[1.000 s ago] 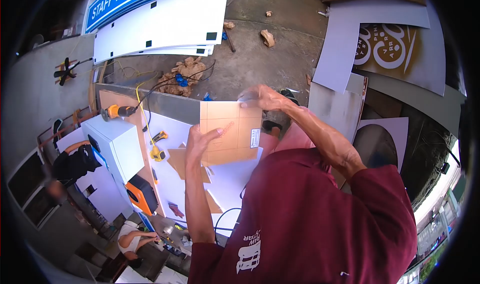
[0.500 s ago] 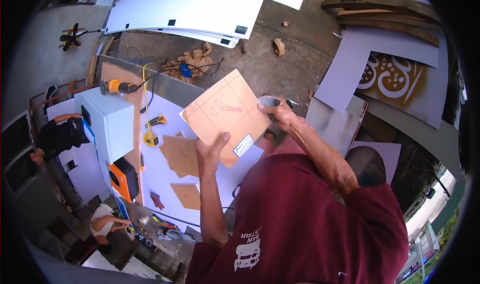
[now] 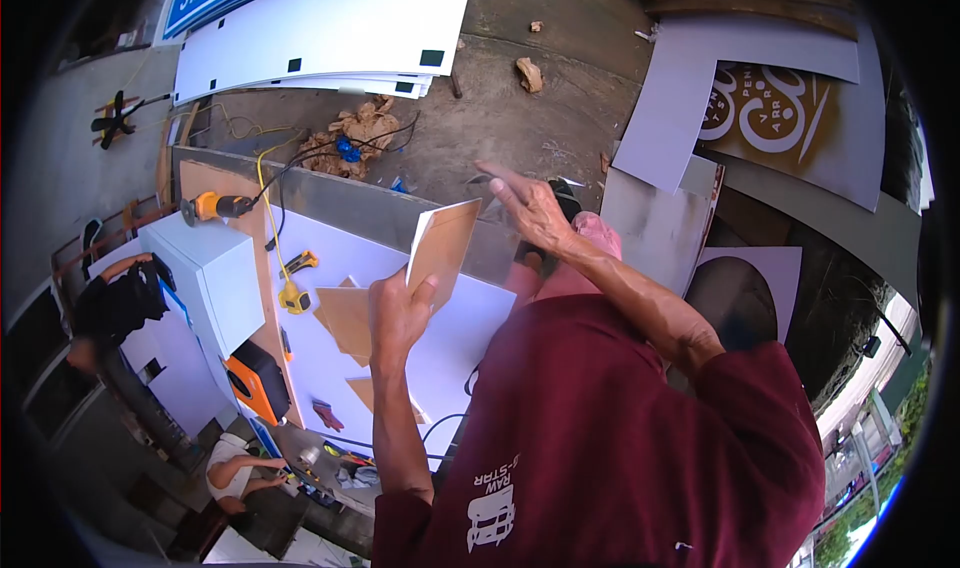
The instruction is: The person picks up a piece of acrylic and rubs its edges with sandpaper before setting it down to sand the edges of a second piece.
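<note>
My left hand (image 3: 402, 313) grips a square acrylic-like sheet with brown protective paper (image 3: 447, 240) by its lower edge. The sheet is tilted, so I see its pale edge and part of the brown face. My right hand (image 3: 535, 213) is apart from the sheet, to its right, fingers stretched forward. A small grey piece (image 3: 479, 179), partly hidden, shows between its thumb and fingers; I cannot make out its kind. More brown-papered pieces (image 3: 345, 320) lie on the white worktop (image 3: 400, 260) beyond my left hand.
An angle grinder (image 3: 215, 206), a yellow tape measure (image 3: 293, 298), a utility knife (image 3: 301, 262) and a red-handled item (image 3: 327, 415) lie on the bench. Cables cross it. Two people work at the left. Large white panels (image 3: 340, 33) stand beyond; crumpled brown paper (image 3: 365, 133) lies on the floor.
The brown-papered sheet has turned from face-on to nearly edge-on in my left hand. My right hand has come away from its edge, and the view has shifted slightly.
</note>
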Tool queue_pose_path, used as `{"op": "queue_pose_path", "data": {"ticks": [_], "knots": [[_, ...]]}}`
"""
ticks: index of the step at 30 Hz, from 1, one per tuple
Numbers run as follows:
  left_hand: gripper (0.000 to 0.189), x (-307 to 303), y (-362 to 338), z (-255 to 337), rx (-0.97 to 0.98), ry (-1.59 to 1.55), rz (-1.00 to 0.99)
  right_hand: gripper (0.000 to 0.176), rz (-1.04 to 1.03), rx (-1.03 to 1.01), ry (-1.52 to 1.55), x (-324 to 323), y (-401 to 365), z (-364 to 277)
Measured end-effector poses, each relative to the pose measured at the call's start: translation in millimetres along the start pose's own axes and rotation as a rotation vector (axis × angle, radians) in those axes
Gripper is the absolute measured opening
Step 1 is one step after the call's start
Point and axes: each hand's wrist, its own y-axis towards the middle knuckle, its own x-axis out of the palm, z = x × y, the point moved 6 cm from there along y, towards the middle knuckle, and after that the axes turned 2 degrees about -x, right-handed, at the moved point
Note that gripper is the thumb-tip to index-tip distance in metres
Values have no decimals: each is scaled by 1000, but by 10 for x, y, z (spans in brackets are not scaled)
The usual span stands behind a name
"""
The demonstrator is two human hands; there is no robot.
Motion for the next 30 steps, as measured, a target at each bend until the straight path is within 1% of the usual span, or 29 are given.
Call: {"op": "queue_pose_path", "data": {"ticks": [1,2,5,8,11,12,13,15,17,18,21,22,23,25,26,28,29,30], "knots": [[25,10,8,-8,-10,-35,-3,50,-127,46,37,133,-37,-20],[25,31,-4,-18,11,-13,3,50,-164,-52,29,303,-81,18],[24,45,-9,-47,55,35,28,54,-107,-158,75,491,-183,-15],[22,98,-30,5,91,68,39,58,-120,-334,150,432,-300,-753],[21,115,-68,51,145,136,43,59,-145,-357,213,426,-235,-570],[20,101,-48,45,151,133,46,58,-163,-221,163,449,-177,-215],[20,98,-14,54,160,131,50,56,-179,-169,129,455,-119,87],[18,92,-67,37,144,82,54,54,-237,-74,117,407,-101,25],[17,128,12,104,175,76,62,53,-110,-315,194,399,-230,-587],[17,130,4,141,193,104,66,52,-103,-396,233,349,-265,-865],[16,103,-50,110,176,126,63,54,-172,-289,227,391,-180,-480],[16,122,-41,102,164,116,63,53,-227,-192,140,374,-104,-277],[16,113,-105,89,157,118,57,53,-210,-180,142,435,-191,-206],[15,131,-57,110,165,107,73,52,-176,-187,122,387,-156,-389],[15,152,-62,122,169,122,70,51,-150,-278,146,385,-231,-616],[15,165,-85,140,172,158,70,50,-150,-336,196,330,-264,-744],[15,167,-96,140,162,154,70,50,-148,-371,218,316,-266,-783],[15,168,-104,146,155,148,76,51,-183,-303,182,349,-211,-542]]}}
